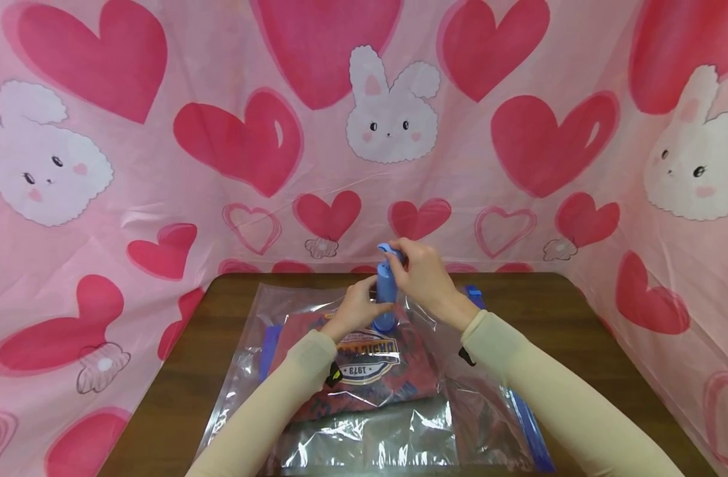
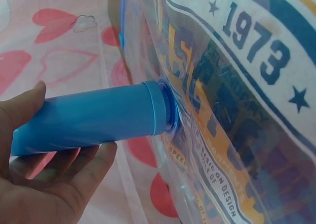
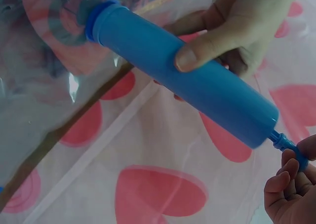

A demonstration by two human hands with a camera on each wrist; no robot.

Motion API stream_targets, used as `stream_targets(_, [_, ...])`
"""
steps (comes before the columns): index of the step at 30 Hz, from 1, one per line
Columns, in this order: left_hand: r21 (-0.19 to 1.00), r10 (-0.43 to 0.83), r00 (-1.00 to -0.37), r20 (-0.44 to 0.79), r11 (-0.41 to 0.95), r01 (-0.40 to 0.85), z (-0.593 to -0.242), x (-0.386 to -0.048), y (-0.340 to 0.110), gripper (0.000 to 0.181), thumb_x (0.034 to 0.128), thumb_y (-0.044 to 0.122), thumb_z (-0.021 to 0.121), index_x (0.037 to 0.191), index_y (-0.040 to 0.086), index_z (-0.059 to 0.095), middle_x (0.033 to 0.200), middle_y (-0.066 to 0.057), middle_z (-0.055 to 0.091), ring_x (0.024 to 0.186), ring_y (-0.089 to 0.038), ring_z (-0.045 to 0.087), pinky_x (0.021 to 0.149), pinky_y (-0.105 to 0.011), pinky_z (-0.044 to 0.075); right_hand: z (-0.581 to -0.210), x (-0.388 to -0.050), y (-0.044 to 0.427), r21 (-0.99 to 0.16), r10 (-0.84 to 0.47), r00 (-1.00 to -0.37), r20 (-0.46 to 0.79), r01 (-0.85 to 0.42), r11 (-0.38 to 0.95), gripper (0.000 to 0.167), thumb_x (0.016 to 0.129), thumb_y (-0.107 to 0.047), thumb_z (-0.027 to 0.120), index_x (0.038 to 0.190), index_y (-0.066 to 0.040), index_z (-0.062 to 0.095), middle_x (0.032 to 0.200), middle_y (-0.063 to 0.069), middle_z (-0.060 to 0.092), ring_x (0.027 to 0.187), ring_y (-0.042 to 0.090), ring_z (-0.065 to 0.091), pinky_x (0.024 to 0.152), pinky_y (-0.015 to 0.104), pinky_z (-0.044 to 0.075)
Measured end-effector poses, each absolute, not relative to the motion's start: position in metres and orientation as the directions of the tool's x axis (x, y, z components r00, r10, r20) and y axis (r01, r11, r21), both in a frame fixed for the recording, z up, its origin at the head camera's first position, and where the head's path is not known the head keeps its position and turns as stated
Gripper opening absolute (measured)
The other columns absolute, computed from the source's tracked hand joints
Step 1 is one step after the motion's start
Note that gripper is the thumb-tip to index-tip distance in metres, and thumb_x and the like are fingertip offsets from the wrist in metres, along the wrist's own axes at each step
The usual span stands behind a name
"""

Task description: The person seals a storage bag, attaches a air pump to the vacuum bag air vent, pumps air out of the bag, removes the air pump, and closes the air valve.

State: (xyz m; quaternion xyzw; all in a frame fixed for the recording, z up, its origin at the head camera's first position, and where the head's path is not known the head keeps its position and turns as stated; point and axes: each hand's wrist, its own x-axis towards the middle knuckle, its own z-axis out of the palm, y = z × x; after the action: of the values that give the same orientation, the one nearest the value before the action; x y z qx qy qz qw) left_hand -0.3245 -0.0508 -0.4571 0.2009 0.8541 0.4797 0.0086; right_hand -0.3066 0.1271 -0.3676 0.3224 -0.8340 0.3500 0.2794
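Observation:
A blue hand pump (image 1: 386,291) stands upright on a transparent plastic storage bag (image 1: 411,437), its lower end against the bag's film. My left hand (image 1: 356,306) grips the pump's barrel (image 2: 94,115), thumb on one side and fingers on the other. At the pump's top, my right hand (image 1: 424,273) pinches the handle (image 3: 291,152), and a short length of rod shows between handle and barrel. Inside the bag lies a folded red garment (image 1: 399,391) with a printed "1973" badge. Whether the pump's end sits on a valve is hidden.
The bag is spread over a dark brown wooden table (image 1: 179,384). Blue strips (image 1: 533,430) show along the bag's right side, with more blue at its left. A pink cloth (image 1: 334,172) with hearts and rabbits hangs behind and at both sides.

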Motion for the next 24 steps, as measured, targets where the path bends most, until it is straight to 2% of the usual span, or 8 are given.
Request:
stream_targets(10, [0.818, 0.347, -0.917, 0.199, 0.456, 0.35, -0.459, -0.322, -0.051, 0.059, 0.0926, 0.015, 0.083, 0.145, 0.004, 0.059, 0.128, -0.015, 0.071, 0.111, -0.031, 0.072, 0.092, -0.048, 0.059, -0.38, -0.301, 0.125, -0.45, -0.336, -0.688, 0.643, -0.695, 0.56, 0.024, 0.1, -0.007, 0.072, 0.121, 0.004, 0.068, 0.094, 0.011, 0.071, 0.068, 0.018, 0.06, 0.064, 0.03, 0.061])
stream_targets(19, [0.827, 0.355, -0.914, 0.197, 0.44, 0.349, -0.459, -0.324, -0.052, 0.058, 0.0932, 0.011, 0.082, 0.145, 0.004, 0.058, 0.13, -0.016, 0.07, 0.114, -0.037, 0.07, 0.095, -0.052, 0.058, -0.378, -0.303, 0.124, -0.469, -0.337, -0.694, 0.636, -0.695, 0.545, 0.016, 0.1, -0.007, 0.072, 0.114, 0.001, 0.068, 0.085, 0.007, 0.066, 0.065, 0.015, 0.058, 0.06, 0.029, 0.058])
stream_targets(24, [0.831, 0.349, -0.917, 0.194, 0.439, 0.343, -0.46, -0.324, -0.052, 0.057, 0.0934, 0.009, 0.081, 0.145, 0.004, 0.058, 0.13, -0.017, 0.071, 0.114, -0.036, 0.07, 0.094, -0.051, 0.058, -0.375, -0.303, 0.124, -0.473, -0.342, -0.701, 0.626, -0.69, 0.548, 0.017, 0.099, -0.007, 0.073, 0.115, -0.001, 0.069, 0.086, 0.005, 0.068, 0.066, 0.015, 0.06, 0.062, 0.028, 0.059])
